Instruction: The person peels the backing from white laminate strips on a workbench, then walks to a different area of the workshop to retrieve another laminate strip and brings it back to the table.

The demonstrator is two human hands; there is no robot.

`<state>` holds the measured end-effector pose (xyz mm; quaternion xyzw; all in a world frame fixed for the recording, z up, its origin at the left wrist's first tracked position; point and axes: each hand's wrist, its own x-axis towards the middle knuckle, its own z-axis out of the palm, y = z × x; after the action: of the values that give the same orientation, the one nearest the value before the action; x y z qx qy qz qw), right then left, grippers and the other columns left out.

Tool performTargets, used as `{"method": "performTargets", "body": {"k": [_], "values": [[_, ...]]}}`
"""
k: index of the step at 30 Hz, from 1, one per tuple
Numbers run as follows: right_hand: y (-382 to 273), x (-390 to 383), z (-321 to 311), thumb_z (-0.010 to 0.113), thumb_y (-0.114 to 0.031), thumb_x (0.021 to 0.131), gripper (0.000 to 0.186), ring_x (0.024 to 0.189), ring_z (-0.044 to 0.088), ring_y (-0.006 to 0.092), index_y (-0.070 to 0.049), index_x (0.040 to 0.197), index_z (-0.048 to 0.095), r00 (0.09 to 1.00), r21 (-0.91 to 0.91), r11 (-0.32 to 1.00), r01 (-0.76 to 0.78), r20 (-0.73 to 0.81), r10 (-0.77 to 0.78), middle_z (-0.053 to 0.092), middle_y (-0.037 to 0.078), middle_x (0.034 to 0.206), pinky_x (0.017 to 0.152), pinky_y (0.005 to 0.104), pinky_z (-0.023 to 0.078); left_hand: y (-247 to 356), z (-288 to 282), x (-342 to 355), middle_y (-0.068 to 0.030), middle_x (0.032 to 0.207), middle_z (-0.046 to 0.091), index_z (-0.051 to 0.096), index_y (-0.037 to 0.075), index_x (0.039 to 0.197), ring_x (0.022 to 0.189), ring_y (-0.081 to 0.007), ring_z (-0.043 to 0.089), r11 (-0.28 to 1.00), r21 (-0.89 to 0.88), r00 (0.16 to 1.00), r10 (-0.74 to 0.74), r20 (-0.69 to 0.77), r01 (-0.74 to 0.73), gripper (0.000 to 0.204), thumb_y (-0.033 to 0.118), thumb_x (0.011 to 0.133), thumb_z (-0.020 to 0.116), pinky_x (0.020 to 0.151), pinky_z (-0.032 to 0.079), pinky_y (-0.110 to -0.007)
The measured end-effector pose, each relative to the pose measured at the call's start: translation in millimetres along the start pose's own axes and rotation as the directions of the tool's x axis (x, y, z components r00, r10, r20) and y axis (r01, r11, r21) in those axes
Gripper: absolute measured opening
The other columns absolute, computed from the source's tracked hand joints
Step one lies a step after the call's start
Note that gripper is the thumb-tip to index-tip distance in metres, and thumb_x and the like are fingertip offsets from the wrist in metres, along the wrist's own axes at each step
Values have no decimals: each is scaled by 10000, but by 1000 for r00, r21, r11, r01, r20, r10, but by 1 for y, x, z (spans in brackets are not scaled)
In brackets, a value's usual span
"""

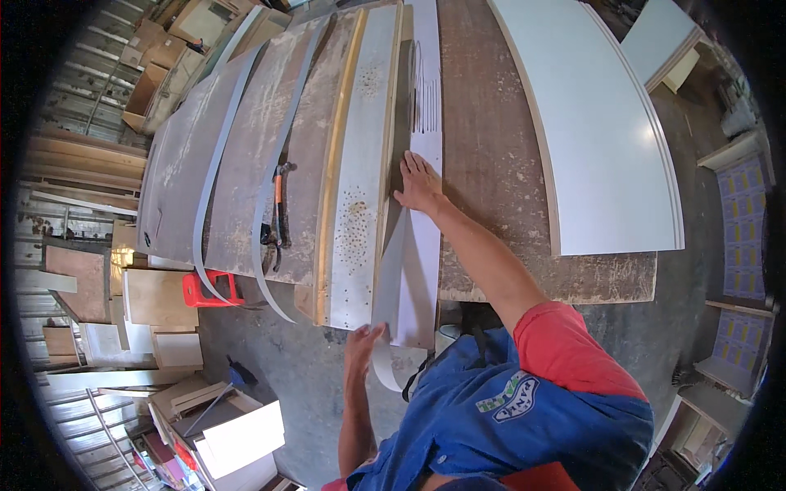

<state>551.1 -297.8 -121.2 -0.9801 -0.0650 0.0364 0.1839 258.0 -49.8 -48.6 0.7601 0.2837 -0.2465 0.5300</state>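
A long, thin, pale edging strip (391,266) runs lengthwise between a pale board with clusters of brown specks (354,237) and a lilac-white panel (420,278). At the near end of the boards, my left hand (359,350) pinches the strip, and its loose end (384,368) curls down below the table edge. Farther up, my right hand (421,185) lies flat over the strip and the panel's edge, fingers stretched forward and thumb apart. The underside of the left fingers is partly hidden.
Two loose pale strips (214,176) lie left, their ends hanging over the table (499,164). Between them and the speckled board rests an orange-handled hammer (279,196). A large white panel (610,139) covers the right side. A red stool (211,289) stands beneath the left edge.
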Motion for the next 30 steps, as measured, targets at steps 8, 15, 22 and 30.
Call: {"method": "performTargets", "body": {"k": [8,15,22,30], "values": [[2,2,2,612,-443,792,825,1412,156,302,28,1400,314,998,26,999,37,-48,-36,192,182,1515,1160,371,144,-87,-44,-110,22,743,616,667,45,804,689,-72,522,991,-135,1000,-19,15,21,200,239,832,705,658,395,-233],[-2,0,-3,574,-478,817,818,1422,137,261,-8,1426,295,1000,-31,999,8,-2,-8,162,142,1535,1165,342,124,-97,-26,-113,31,731,611,667,46,814,660,-51,508,947,-317,990,5,-143,-50,93,129,832,704,630,383,-217],[-2,-2,-2,576,-447,823,804,1414,161,286,36,1408,308,999,-8,1000,27,-37,-28,188,178,1521,1166,351,124,-86,-16,-110,37,722,598,660,26,834,628,-46,495,937,-344,982,-5,-188,-61,124,146,856,681,572,363,-213],[1,-4,1,604,-422,800,808,1406,183,298,46,1395,322,994,26,998,48,-95,-46,213,189,1508,1160,366,149,-68,-8,-93,36,710,584,661,13,834,625,-51,487,957,-289,984,-33,-174,-19,170,179,867,665,570,356,-209]]}}
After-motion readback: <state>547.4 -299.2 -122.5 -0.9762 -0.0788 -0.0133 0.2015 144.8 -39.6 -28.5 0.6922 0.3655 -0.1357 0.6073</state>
